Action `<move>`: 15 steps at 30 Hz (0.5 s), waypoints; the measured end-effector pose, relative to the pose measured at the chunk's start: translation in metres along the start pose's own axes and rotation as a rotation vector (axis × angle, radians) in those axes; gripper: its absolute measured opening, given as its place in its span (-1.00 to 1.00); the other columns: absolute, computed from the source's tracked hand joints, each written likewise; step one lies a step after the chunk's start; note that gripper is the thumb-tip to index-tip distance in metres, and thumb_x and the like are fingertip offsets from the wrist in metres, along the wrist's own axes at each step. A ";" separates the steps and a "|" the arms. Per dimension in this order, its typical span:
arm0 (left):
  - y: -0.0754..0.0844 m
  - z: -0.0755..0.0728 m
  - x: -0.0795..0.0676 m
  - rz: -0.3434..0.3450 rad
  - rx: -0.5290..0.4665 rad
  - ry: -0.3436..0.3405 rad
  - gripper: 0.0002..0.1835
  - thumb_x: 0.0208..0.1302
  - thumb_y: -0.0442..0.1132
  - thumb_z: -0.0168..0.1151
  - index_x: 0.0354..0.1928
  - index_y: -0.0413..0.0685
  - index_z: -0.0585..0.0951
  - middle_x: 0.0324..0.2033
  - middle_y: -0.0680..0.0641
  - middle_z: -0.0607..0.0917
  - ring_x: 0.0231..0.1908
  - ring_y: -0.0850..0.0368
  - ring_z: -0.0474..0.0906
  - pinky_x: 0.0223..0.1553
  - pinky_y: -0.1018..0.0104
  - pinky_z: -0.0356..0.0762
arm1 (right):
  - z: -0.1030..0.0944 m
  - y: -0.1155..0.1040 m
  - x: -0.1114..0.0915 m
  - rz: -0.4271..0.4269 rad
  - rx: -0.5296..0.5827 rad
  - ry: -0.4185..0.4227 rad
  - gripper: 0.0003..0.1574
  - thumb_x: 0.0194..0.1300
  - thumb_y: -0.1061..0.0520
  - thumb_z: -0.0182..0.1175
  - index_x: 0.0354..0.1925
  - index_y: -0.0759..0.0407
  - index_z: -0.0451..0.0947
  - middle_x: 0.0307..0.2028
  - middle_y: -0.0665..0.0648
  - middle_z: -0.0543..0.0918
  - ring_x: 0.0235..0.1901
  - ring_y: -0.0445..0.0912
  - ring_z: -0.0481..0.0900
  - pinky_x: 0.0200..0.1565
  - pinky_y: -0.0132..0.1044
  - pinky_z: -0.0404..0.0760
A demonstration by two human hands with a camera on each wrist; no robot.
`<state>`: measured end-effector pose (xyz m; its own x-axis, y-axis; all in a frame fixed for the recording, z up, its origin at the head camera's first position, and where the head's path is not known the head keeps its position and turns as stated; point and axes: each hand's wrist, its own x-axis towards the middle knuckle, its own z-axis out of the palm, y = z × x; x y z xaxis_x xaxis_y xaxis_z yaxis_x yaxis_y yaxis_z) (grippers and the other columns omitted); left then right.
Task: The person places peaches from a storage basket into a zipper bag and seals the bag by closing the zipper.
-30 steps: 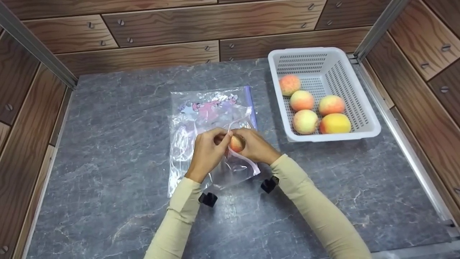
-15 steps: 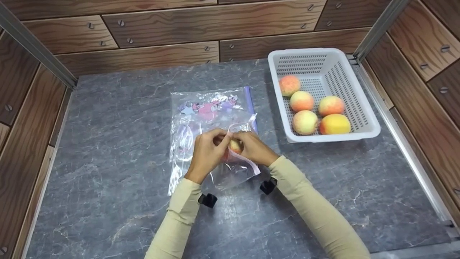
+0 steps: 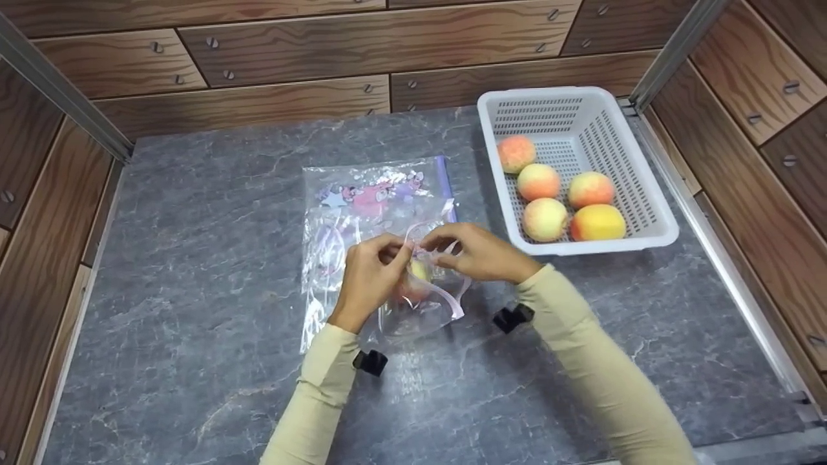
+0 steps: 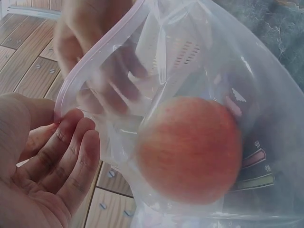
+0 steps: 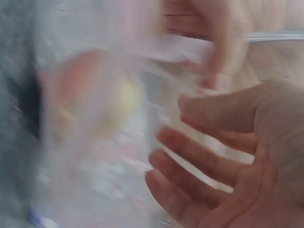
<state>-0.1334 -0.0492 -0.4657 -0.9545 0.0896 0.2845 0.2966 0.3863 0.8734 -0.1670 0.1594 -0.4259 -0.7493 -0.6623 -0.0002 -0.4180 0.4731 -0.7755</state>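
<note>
A clear zip bag [image 3: 413, 321] with a pale pink zip strip is held with its mouth parted. My left hand [image 3: 369, 274] pinches the rim between thumb and forefinger. Inside the bag lies a red and yellow peach [image 4: 190, 152], seen through the plastic in the left wrist view. My right hand [image 3: 484, 255] is at the bag's mouth, fingers loosely bent and parted, with nothing in its grasp. The right wrist view is blurred, but the peach [image 5: 95, 90] shows apart from the right fingertips [image 5: 159, 178].
Under the held bag lies more flat clear plastic packaging [image 3: 352, 177] with cartoon prints and a purple edge strip. At the back right stands a white slotted basket [image 3: 578, 248] holding several peaches [image 3: 538, 182] and a yellow-red mango [image 3: 599, 223]. Wood-patterned panels surround the grey tabletop [image 3: 194, 278].
My right hand has let go of the peach and drawn back to the right. The peach now sits lower inside the bag. My left hand keeps its pinch on the rim.
</note>
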 end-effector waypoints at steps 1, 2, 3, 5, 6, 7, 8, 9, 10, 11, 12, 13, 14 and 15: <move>0.000 0.000 0.000 0.003 -0.004 -0.001 -0.91 0.30 -0.32 0.36 -0.34 -0.20 0.75 -0.50 -0.02 0.74 -0.52 0.19 0.61 -0.41 0.36 0.64 | -0.009 -0.004 -0.003 -0.006 0.002 -0.001 -0.69 0.35 0.30 0.29 0.05 0.34 0.64 -0.08 0.24 0.73 -0.09 0.09 0.68 0.01 0.01 0.67; -0.001 0.000 0.000 0.006 -0.007 -0.002 -0.91 0.30 -0.33 0.36 -0.34 -0.21 0.75 -0.50 -0.02 0.74 -0.53 0.19 0.61 -0.41 0.36 0.64 | -0.018 -0.008 -0.005 -0.008 0.004 0.004 -0.71 0.35 0.29 0.29 0.03 0.32 0.65 -0.11 0.21 0.74 -0.10 0.05 0.69 -0.01 -0.04 0.68; -0.001 0.000 0.000 0.012 -0.009 -0.001 -0.91 0.31 -0.33 0.36 -0.34 -0.21 0.75 -0.50 -0.02 0.74 -0.53 0.19 0.61 -0.41 0.36 0.64 | -0.028 -0.012 -0.007 -0.018 0.003 0.018 -0.73 0.35 0.28 0.30 0.01 0.32 0.66 -0.13 0.20 0.75 -0.12 0.04 0.69 -0.02 -0.07 0.68; -0.002 0.000 0.000 0.021 -0.011 0.000 -0.90 0.31 -0.32 0.36 -0.35 -0.21 0.75 -0.51 -0.02 0.74 -0.53 0.19 0.61 -0.41 0.36 0.64 | -0.050 -0.018 -0.010 -0.031 -0.006 0.057 -0.74 0.36 0.27 0.30 0.00 0.32 0.66 -0.13 0.19 0.74 -0.12 0.01 0.69 -0.02 -0.15 0.68; -0.002 0.000 0.000 0.023 -0.015 0.001 -0.90 0.31 -0.32 0.36 -0.35 -0.21 0.75 -0.51 -0.02 0.74 -0.53 0.19 0.61 -0.41 0.35 0.65 | -0.061 -0.020 -0.011 -0.029 -0.017 0.084 -0.74 0.37 0.26 0.29 0.00 0.32 0.65 -0.12 0.19 0.74 -0.12 -0.01 0.68 -0.01 -0.20 0.67; -0.002 -0.001 0.000 0.021 -0.015 0.002 -0.89 0.31 -0.31 0.37 -0.35 -0.21 0.75 -0.51 -0.01 0.74 -0.54 0.19 0.61 -0.42 0.35 0.65 | -0.072 -0.021 -0.011 -0.026 -0.027 0.118 -0.74 0.37 0.27 0.29 0.01 0.33 0.65 -0.12 0.20 0.74 -0.13 -0.02 0.67 -0.03 -0.24 0.66; -0.001 -0.001 0.000 0.018 -0.015 0.002 -0.88 0.31 -0.30 0.37 -0.35 -0.21 0.75 -0.51 -0.01 0.74 -0.54 0.19 0.61 -0.42 0.35 0.65 | -0.084 -0.021 -0.011 -0.015 -0.044 0.160 -0.73 0.37 0.26 0.29 0.01 0.34 0.65 -0.12 0.21 0.73 -0.14 -0.03 0.66 -0.04 -0.30 0.65; -0.001 -0.002 -0.001 0.017 -0.017 0.001 -0.88 0.32 -0.30 0.37 -0.35 -0.22 0.75 -0.51 -0.01 0.74 -0.54 0.19 0.61 -0.41 0.35 0.66 | -0.095 -0.020 -0.011 0.005 -0.061 0.206 -0.73 0.38 0.25 0.29 0.02 0.33 0.65 -0.10 0.22 0.73 -0.15 -0.05 0.65 -0.06 -0.36 0.64; -0.001 -0.002 -0.001 0.016 -0.020 -0.001 -0.88 0.32 -0.29 0.37 -0.34 -0.22 0.75 -0.51 -0.01 0.74 -0.54 0.19 0.62 -0.42 0.35 0.66 | -0.106 -0.018 -0.012 0.030 -0.084 0.249 -0.73 0.39 0.24 0.28 0.02 0.32 0.65 -0.10 0.23 0.73 -0.16 -0.05 0.65 -0.08 -0.41 0.61; -0.001 -0.002 -0.002 0.013 -0.022 -0.005 -0.87 0.32 -0.29 0.37 -0.34 -0.22 0.75 -0.51 -0.02 0.74 -0.53 0.19 0.62 -0.41 0.34 0.66 | -0.116 -0.014 -0.012 0.052 -0.113 0.297 -0.73 0.39 0.25 0.28 0.02 0.32 0.65 -0.09 0.24 0.73 -0.17 -0.04 0.64 -0.10 -0.44 0.60; 0.000 -0.002 -0.002 0.010 -0.024 -0.010 -0.88 0.32 -0.29 0.37 -0.34 -0.22 0.75 -0.51 -0.02 0.74 -0.53 0.18 0.62 -0.41 0.34 0.67 | -0.125 -0.008 -0.012 0.076 -0.145 0.350 -0.72 0.39 0.24 0.28 0.03 0.33 0.65 -0.09 0.26 0.73 -0.17 -0.02 0.65 -0.13 -0.46 0.59; 0.000 -0.002 -0.002 0.009 -0.025 -0.014 -0.88 0.32 -0.29 0.37 -0.34 -0.22 0.75 -0.50 -0.02 0.74 -0.53 0.18 0.62 -0.41 0.34 0.67 | -0.134 -0.001 -0.012 0.100 -0.181 0.397 -0.71 0.39 0.24 0.28 0.03 0.34 0.65 -0.08 0.28 0.73 -0.16 0.01 0.65 -0.13 -0.44 0.59; 0.000 -0.002 -0.002 0.007 -0.027 -0.019 -0.88 0.32 -0.30 0.37 -0.33 -0.22 0.75 -0.50 -0.02 0.74 -0.53 0.18 0.62 -0.41 0.33 0.67 | -0.142 0.007 -0.013 0.126 -0.218 0.441 -0.70 0.39 0.25 0.27 0.04 0.35 0.64 -0.07 0.31 0.73 -0.14 0.05 0.66 -0.10 -0.39 0.61; 0.000 -0.001 -0.002 0.007 -0.030 -0.024 -0.89 0.32 -0.30 0.36 -0.33 -0.21 0.75 -0.50 -0.02 0.75 -0.53 0.18 0.62 -0.40 0.33 0.67 | -0.149 0.016 -0.014 0.154 -0.261 0.478 -0.70 0.38 0.25 0.27 0.04 0.36 0.64 -0.06 0.33 0.72 -0.11 0.10 0.66 -0.08 -0.30 0.62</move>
<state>-0.1310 -0.0504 -0.4655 -0.9527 0.1143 0.2815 0.3039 0.3578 0.8830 -0.2398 0.2628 -0.3437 -0.9356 -0.2664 0.2315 -0.3529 0.7116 -0.6075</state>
